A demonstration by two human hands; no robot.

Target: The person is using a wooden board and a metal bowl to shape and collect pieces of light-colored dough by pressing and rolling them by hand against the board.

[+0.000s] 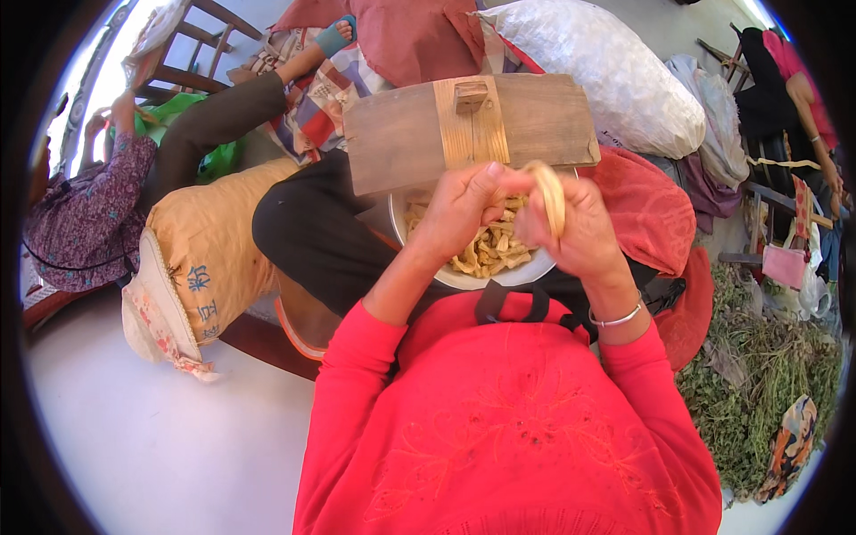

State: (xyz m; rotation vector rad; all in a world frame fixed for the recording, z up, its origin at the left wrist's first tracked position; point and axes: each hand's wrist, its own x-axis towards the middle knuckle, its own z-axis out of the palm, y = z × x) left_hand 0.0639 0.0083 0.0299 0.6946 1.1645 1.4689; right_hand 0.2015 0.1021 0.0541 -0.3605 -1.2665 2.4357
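Above a white bowl (464, 280) in my lap, my two hands are close together. My right hand (581, 227) is closed around a looped, pale yellow strip (554, 201), perhaps of dried vegetable. My left hand (462, 209) is closed too, its fingertips reaching the strip's near side; its exact grip is blurred. Dry, yellowish, curled pieces (495, 250) fill the bowl beneath. Just beyond my fingers, a wooden board (392, 134) with a small wooden block (470, 96) on its lighter centre strip lies across the bowl's far side.
A tan sack (227, 236) leans at my left, and a big white sack (606, 71) lies far right. Red cloth (637, 205) drapes beside my right arm. Dried greenery (758, 374) covers floor at right. Other people sit at left (89, 214) and far right (807, 98).
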